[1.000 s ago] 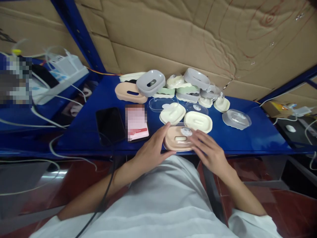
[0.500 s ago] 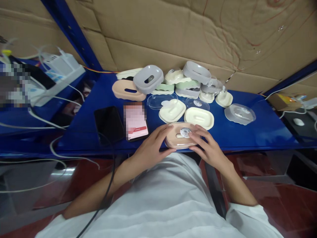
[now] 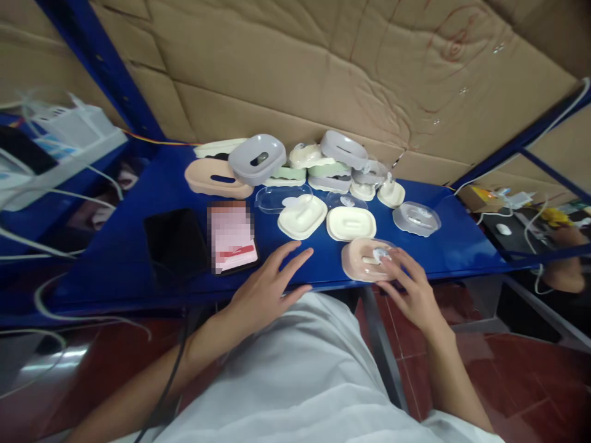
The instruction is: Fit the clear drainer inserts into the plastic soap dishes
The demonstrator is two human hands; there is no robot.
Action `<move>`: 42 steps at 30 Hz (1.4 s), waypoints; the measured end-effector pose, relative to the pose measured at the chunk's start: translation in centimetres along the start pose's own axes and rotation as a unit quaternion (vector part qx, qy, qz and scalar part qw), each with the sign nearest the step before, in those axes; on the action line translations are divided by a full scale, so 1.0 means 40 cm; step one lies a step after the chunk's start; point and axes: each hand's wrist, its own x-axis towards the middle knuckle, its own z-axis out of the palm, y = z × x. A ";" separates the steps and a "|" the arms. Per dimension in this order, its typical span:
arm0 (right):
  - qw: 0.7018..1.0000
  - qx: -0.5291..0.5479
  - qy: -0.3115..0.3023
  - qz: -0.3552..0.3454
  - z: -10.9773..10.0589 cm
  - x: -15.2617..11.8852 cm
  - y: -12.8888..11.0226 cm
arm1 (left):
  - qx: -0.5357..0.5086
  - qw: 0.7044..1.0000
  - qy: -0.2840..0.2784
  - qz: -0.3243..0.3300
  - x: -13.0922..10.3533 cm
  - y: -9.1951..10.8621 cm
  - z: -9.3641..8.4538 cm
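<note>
The left hand (image 3: 262, 292), open with fingers spread, now holds nothing, having left the clear-covered peach oval plastic dish (image 3: 354, 262). The dish has shifted right near the front edge of the flat blue tabletop (image 3: 462, 252); only the right hand (image 3: 415, 292), half curled, touches its right end, grip uncertain.

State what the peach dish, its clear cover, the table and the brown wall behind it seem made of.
Peach dish: probably plastic, smooth and evenly coloured. Clear cover: likely thin plastic, shiny and see-through. Table: glossy blue, perhaps painted metal; the look leaves that open. Brown wall: cardboard, matt, with creases and fold lines.
</note>
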 end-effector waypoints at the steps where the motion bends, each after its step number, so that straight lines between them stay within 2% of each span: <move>1: 0.999 -0.028 0.007 0.022 -0.011 -0.014 0.037 | 0.008 1.000 0.008 0.005 0.001 -0.001 0.002; 5: 0.990 -0.101 0.030 0.097 -0.046 -0.047 0.191 | 0.040 0.998 0.034 0.028 0.004 -0.003 0.007; 8: 0.979 -0.137 0.025 0.149 -0.066 -0.056 0.270 | 0.053 0.997 0.040 0.035 0.007 -0.004 0.007; 10: 0.965 -0.179 0.012 0.190 -0.073 -0.053 0.292 | 0.061 0.997 0.038 0.041 0.008 -0.003 0.007; 13: 0.948 -0.213 -0.011 0.236 -0.067 -0.028 0.286 | 0.071 0.996 0.032 0.051 0.009 -0.002 0.006; 16: 0.942 -0.221 -0.024 0.252 -0.040 0.026 0.271 | 0.075 0.995 0.027 0.054 0.009 0.001 0.003; 19: 0.936 -0.224 -0.028 0.270 -0.012 0.084 0.289 | 0.067 0.996 0.023 0.057 0.008 0.002 0.001; 22: 0.936 -0.207 -0.033 0.282 -0.001 0.125 0.353 | 0.052 0.997 0.020 0.056 0.007 0.000 -0.001; 27: 0.944 -0.174 -0.053 0.276 -0.007 0.175 0.496 | 0.065 0.996 0.023 0.059 0.005 -0.001 0.002; 31: 0.932 -0.194 -0.089 0.294 -0.021 0.196 0.583 | 0.085 0.994 0.030 0.063 0.002 -0.005 0.008; 34: 0.913 -0.207 -0.065 0.346 -0.022 0.191 0.623 | 0.093 0.993 0.035 0.064 0.001 -0.008 0.012; 37: 0.900 -0.176 -0.036 0.398 -0.003 0.188 0.647 | 0.089 0.993 0.039 0.065 0.000 -0.010 0.014; 42: 0.903 -0.130 -0.014 0.410 0.032 0.220 0.664 | 0.084 0.993 0.044 0.072 -0.001 -0.012 0.014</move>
